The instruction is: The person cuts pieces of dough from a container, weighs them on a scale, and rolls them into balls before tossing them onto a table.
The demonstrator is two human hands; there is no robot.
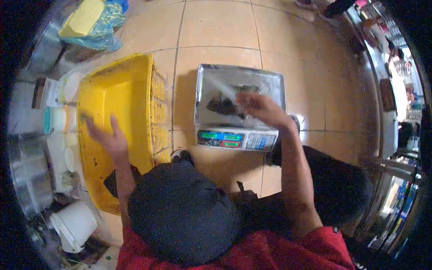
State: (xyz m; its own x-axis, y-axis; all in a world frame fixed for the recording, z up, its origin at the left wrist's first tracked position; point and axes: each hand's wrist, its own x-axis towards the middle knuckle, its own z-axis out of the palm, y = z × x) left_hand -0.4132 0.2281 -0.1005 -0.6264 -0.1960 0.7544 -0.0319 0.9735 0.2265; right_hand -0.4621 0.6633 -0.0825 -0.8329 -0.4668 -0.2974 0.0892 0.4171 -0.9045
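Over the yellow crate (pixel 150 90), my left hand (pixel 108 139) is raised with its fingers spread and nothing in it. My right hand (pixel 263 108) reaches over the metal tray (pixel 272 85) of a digital scale (pixel 243 140), its fingers smeared by motion. Dark, flat, irregular pieces (pixel 220 105) lie on the tray beneath and beside the right fingertips. A pale streak crosses the tray close to those fingers; I cannot tell whether they hold anything. Green digits glow on the scale's display. Near my left forearm, a dark patch shows at the crate's near end.
White tubs (pixel 69 87) and a teal-rimmed container (pixel 54 119) line the crate's left side. A white bucket (pixel 74 225) stands at the lower left. Yellow and blue plastic bags (pixel 92 27) lie at the upper left. Tiled floor surrounds the scale; another person's foot (pixel 306 4) shows at the top.
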